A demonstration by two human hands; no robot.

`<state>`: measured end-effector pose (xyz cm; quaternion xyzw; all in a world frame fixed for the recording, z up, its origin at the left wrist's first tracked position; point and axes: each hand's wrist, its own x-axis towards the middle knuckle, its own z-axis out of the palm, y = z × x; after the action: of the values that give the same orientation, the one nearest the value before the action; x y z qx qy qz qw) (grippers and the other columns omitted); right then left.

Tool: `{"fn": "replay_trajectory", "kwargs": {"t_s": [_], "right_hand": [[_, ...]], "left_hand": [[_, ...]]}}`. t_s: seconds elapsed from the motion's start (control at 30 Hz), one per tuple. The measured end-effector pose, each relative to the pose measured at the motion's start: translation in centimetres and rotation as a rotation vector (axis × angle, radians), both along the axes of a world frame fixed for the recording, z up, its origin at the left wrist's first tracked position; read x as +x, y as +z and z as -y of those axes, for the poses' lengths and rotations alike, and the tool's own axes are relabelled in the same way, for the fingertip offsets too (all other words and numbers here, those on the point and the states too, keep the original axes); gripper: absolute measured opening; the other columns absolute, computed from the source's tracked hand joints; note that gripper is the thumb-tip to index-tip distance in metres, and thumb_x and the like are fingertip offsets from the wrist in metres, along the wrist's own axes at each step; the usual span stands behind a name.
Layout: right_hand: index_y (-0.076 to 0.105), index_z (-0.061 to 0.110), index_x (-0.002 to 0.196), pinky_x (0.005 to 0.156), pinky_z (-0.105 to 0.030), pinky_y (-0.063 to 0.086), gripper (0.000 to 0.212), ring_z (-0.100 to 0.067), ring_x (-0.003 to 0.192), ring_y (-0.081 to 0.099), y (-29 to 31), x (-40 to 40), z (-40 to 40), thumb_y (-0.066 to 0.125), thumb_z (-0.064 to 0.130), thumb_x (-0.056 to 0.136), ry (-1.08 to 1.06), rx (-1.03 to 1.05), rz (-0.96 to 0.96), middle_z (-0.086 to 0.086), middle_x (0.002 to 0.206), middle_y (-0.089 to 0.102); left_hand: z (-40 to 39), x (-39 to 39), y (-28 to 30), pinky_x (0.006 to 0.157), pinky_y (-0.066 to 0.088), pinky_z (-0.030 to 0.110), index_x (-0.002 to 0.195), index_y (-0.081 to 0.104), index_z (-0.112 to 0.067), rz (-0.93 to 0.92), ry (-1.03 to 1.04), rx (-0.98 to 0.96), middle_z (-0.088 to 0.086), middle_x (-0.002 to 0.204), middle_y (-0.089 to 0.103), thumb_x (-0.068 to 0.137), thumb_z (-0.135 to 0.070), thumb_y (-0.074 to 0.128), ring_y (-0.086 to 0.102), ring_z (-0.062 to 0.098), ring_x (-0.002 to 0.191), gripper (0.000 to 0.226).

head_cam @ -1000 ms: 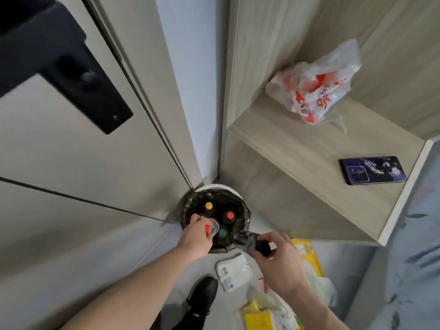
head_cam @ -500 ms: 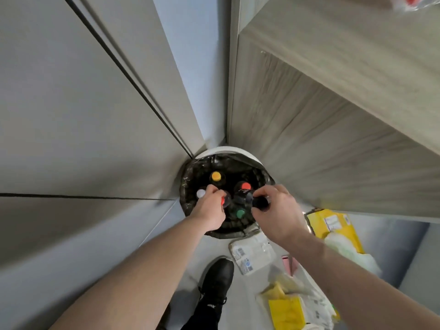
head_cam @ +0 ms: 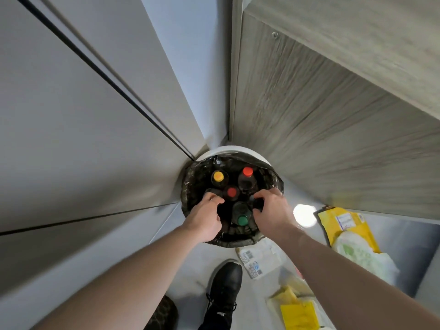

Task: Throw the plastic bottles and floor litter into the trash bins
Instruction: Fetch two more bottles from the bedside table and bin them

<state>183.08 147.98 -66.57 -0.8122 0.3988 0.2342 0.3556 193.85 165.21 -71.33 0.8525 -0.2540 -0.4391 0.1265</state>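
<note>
The left hand point(head_cam: 205, 220) is inside the mouth of the trash bin point(head_cam: 232, 150), fingers point(head_cam: 215, 201) curled round a dark bottle point(head_cam: 210, 192) at the bin's 9 o'clock side. The right hand point(head_cam: 271, 211) is at the 3 o'clock side, fingers curled round a dark object point(head_cam: 256, 202); blur hides what it is.

Upright plastic bottles fill the bin, caps up: an orange cap point(head_cam: 218, 176) at 11 o'clock, a red cap point(head_cam: 247, 171) at 1 o'clock, a second red cap point(head_cam: 231, 192) at centre and a green cap point(head_cam: 242, 220) at 6 o'clock between the hands.

The bin is round, white-rimmed and lined with a crinkled black bag point(head_cam: 273, 179). It stands on a pale grey floor point(head_cam: 188, 263) in a corner between smooth grey panels point(head_cam: 71, 139) and a wood-grain cabinet point(head_cam: 333, 115).

Litter lies on the floor at 4 to 5 o'clock of the bin: a white labelled packet point(head_cam: 256, 260) and yellow mailers point(head_cam: 338, 225).
</note>
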Motion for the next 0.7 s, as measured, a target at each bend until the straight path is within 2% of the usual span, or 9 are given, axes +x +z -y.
{"fn": "replay_trajectory", "kwargs": {"t_s": [0.17, 0.27, 0.4, 0.5, 0.53, 0.6, 0.63, 0.7], "right_hand": [[0.060, 0.021, 0.141, 0.109, -0.033, 0.044, 0.052, -0.030, 0.131, 0.052, -1.0, 0.3, -0.4, 0.062, 0.011, 0.090, -0.128, 0.094, -0.050, -0.007, 0.146, 0.047], [0.055, 0.019, 0.146, 0.112, -0.030, 0.040, 0.059, -0.026, 0.136, 0.049, 0.1, -0.1, -0.4, 0.058, 0.010, 0.088, -0.183, 0.134, -0.048, -0.007, 0.149, 0.049], [0.053, 0.023, 0.147, 0.106, -0.032, 0.049, 0.061, -0.024, 0.127, 0.055, 4.1, -2.3, -0.3, 0.057, 0.011, 0.087, -0.180, 0.140, -0.032, -0.002, 0.148, 0.046], [0.051, 0.030, 0.146, 0.103, -0.034, 0.051, 0.060, -0.014, 0.115, 0.059, 8.4, -5.4, -0.8, 0.061, 0.017, 0.089, -0.178, 0.157, -0.038, 0.006, 0.148, 0.045], [0.050, 0.035, 0.145, 0.102, -0.037, 0.051, 0.060, -0.010, 0.109, 0.059, 10.1, -6.6, -1.0, 0.060, 0.021, 0.088, -0.178, 0.160, -0.055, 0.012, 0.148, 0.043], [0.046, 0.042, 0.143, 0.104, -0.043, 0.049, 0.060, -0.009, 0.110, 0.060, 14.5, -8.9, -1.8, 0.059, 0.029, 0.086, -0.165, 0.146, -0.104, 0.019, 0.148, 0.039], [0.045, 0.041, 0.145, 0.108, -0.043, 0.045, 0.060, -0.013, 0.116, 0.061, 17.0, -9.9, -2.1, 0.060, 0.030, 0.087, -0.148, 0.129, -0.122, 0.018, 0.149, 0.039], [0.043, 0.032, 0.149, 0.117, -0.040, 0.035, 0.062, -0.017, 0.129, 0.055, 22.4, -12.1, -2.7, 0.061, 0.028, 0.090, -0.140, 0.117, -0.128, 0.010, 0.153, 0.041]], "left_hand": [[-1.2, 0.2, 1.2, 0.096, 0.049, 0.027, 0.138, 0.054, -0.020, 0.033, 0.033, -0.040, -0.013, 0.145, 0.038, 0.095, -0.009, 0.049, 0.061, 0.018, 0.106, 0.045], [-1.6, 0.1, 2.7, 0.088, 0.045, 0.021, 0.137, 0.055, -0.020, 0.056, 0.087, -0.040, -0.015, 0.143, 0.039, 0.095, -0.008, 0.049, 0.058, 0.015, 0.104, 0.043], [-2.2, -0.7, 6.2, 0.089, 0.048, 0.023, 0.133, 0.057, -0.022, 0.056, 0.140, -0.074, -0.018, 0.140, 0.041, 0.095, -0.007, 0.049, 0.058, 0.012, 0.104, 0.042], [-2.8, -2.1, 10.3, 0.094, 0.048, 0.022, 0.135, 0.057, -0.026, 0.055, 0.117, -0.080, -0.019, 0.142, 0.039, 0.095, -0.009, 0.050, 0.055, 0.008, 0.097, 0.044], [-3.0, -2.7, 11.9, 0.097, 0.048, 0.023, 0.136, 0.056, -0.027, 0.058, 0.107, -0.081, -0.020, 0.143, 0.037, 0.096, -0.010, 0.050, 0.055, 0.008, 0.099, 0.044], [-3.3, -4.2, 15.6, 0.108, 0.041, 0.022, 0.139, 0.054, -0.028, 0.065, 0.068, -0.074, -0.020, 0.147, 0.033, 0.097, -0.013, 0.051, 0.051, 0.008, 0.120, 0.045], [-3.5, -5.1, 17.8, 0.111, 0.036, 0.022, 0.141, 0.053, -0.028, 0.069, 0.036, -0.064, -0.019, 0.149, 0.031, 0.097, -0.015, 0.052, 0.045, 0.008, 0.131, 0.045], [-3.7, -6.7, 22.6, 0.113, 0.036, 0.025, 0.142, 0.051, -0.029, 0.075, -0.040, -0.036, -0.017, 0.152, 0.028, 0.098, -0.018, 0.054, 0.037, 0.010, 0.139, 0.046]]}}
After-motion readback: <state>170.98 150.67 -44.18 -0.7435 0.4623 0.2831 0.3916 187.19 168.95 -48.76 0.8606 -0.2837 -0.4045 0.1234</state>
